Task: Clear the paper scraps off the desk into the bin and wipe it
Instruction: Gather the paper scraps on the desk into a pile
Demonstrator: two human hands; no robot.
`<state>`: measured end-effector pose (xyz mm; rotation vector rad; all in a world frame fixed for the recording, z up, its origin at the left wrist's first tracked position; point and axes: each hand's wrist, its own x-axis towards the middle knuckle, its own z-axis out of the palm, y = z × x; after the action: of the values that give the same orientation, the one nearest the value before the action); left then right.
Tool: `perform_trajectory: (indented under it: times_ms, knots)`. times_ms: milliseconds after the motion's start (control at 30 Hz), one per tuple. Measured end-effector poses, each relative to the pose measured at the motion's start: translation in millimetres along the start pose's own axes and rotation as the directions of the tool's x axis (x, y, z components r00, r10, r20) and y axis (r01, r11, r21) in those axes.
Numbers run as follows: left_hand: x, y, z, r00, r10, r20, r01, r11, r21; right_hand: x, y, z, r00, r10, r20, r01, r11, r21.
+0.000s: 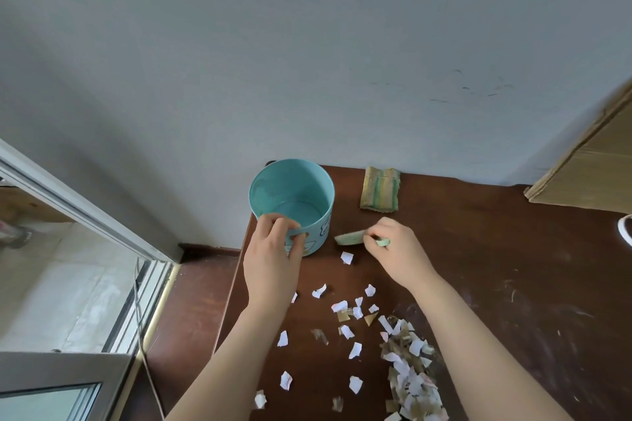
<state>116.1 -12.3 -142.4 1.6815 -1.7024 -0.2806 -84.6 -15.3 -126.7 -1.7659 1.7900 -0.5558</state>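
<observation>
On the scuffed dark wooden desk point(496, 267), the left hand point(273, 253) curls its fingers over the near rim of the round, glossy teal bin point(321, 229), while the right hand point(398, 251) pinches a pale green scrap point(349, 238) beside it, with jagged torn paper scraps point(410, 369) strewn nearer.

Two arms show in the lower half of the frame, both bare from the bottom edge up to the fingers. The left forearm point(249, 335) enters at the lower centre-left and narrows to a slim wrist below the left grip point(273, 249). The right forearm point(472, 335) enters at the lower right, looks broader where it is nearest the camera, and tapers to the right grip point(396, 249). Each grip shows its back, with softly rounded knuckles. The fingernails are too small to make out.
</observation>
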Motion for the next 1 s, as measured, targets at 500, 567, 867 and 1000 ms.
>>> perform_trajectory:
  times_ms: [500,567,867,1000]
  knots:
    - [-50,10,2,0.958,0.032,0.283,-0.002,0.994,-0.107,-3,20,-36,0.958,0.255,-0.13,-0.214,0.94,0.265]
    - [-55,5,6,0.928,-0.009,0.373,0.038,0.997,-0.07,13,29,-40,0.954,0.285,-0.09,-0.253,0.932,0.26]
    - [-61,-2,18,0.879,-0.102,0.466,0.107,0.994,0.016,65,59,-45,0.958,0.283,0.046,-0.285,0.923,0.258]
    - [-59,-2,25,0.877,-0.124,0.463,0.135,0.991,0.009,72,51,-27,0.954,0.163,0.25,-0.217,0.955,0.205]
